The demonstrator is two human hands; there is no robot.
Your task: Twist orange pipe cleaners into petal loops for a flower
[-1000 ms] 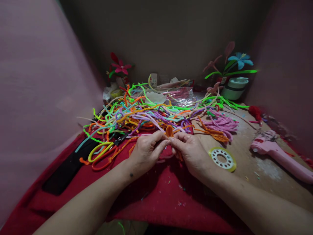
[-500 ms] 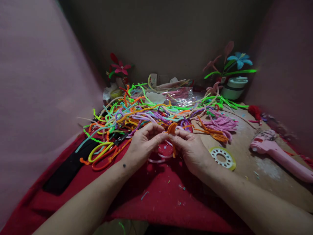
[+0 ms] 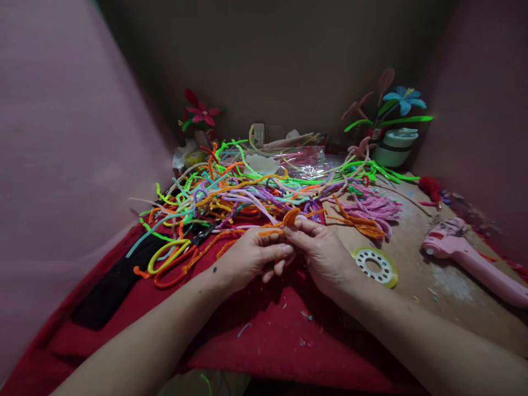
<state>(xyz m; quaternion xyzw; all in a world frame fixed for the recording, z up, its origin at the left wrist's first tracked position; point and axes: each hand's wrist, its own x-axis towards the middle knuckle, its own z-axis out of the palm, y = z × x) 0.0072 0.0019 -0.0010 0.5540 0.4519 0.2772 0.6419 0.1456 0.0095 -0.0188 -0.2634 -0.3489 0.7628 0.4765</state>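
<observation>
Both my hands meet over the red cloth in front of me. My left hand and my right hand pinch a short orange pipe cleaner bent into a small loop, its free end sticking out to the left. Fingers of both hands are closed on it. Just behind them lies a big tangled pile of coloured pipe cleaners.
A bundle of pink pipe cleaners lies right of the pile. A yellow tape roll and a pink glue gun rest on the brown board at right. Pipe-cleaner flowers in a pot and another red flower stand at the back wall.
My left hand has turned palm down and dropped a little. The orange piece now points sideways to the left instead of hanging below my fingers.
</observation>
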